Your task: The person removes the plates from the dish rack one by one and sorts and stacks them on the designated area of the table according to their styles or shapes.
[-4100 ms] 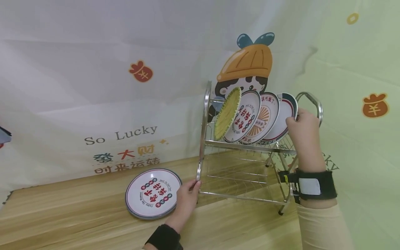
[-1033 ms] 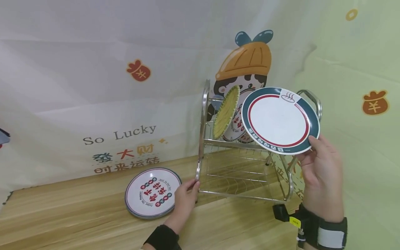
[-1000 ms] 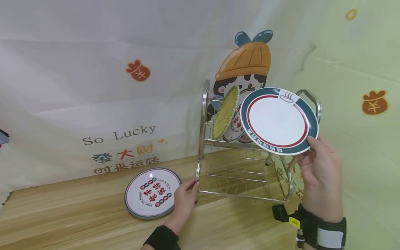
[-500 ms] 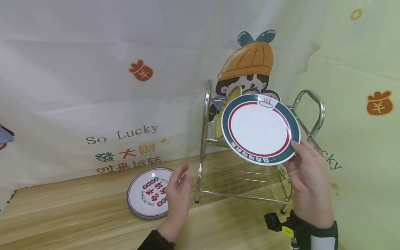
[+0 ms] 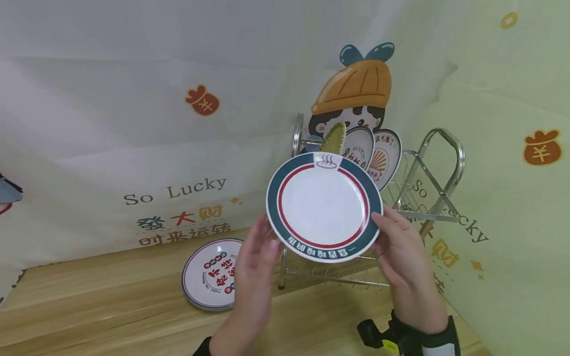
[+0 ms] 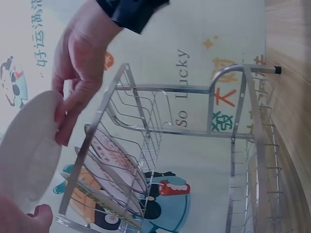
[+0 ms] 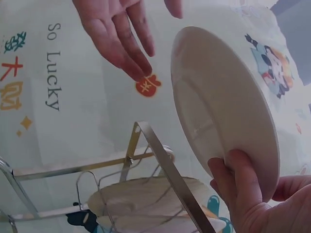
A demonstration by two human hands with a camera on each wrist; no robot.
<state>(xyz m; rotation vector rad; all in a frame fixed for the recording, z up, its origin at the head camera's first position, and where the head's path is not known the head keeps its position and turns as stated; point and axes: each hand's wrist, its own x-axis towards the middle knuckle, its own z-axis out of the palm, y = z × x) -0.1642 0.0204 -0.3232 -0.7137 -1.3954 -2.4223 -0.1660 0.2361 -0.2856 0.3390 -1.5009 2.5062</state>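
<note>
A white plate [image 5: 324, 202] with a teal rim and a red ring is held up in front of the rack, tilted toward me. My right hand [image 5: 407, 269] grips its right edge, thumb on the face and fingers behind. At the plate's left edge is my left hand [image 5: 254, 274]; in the right wrist view the left hand [image 7: 116, 34] has straight fingers and a gap to the plate [image 7: 223, 102]. Behind, the metal dish rack [image 5: 461, 160] holds a yellow round piece with a fringed edge [image 5: 334, 140] and two patterned plates, one with an orange fan print [image 5: 386, 153].
Stacked white plates with red lettering [image 5: 205, 279] lie on the wooden table [image 5: 111, 301], left of the rack and partly behind the left hand. A printed cloth [image 5: 111, 123] hangs behind as a backdrop.
My right hand has taken the teal-rimmed plate out of the rack's right side and brought it left and down. My left hand has let go of the rack's leg and risen toward the plate.
</note>
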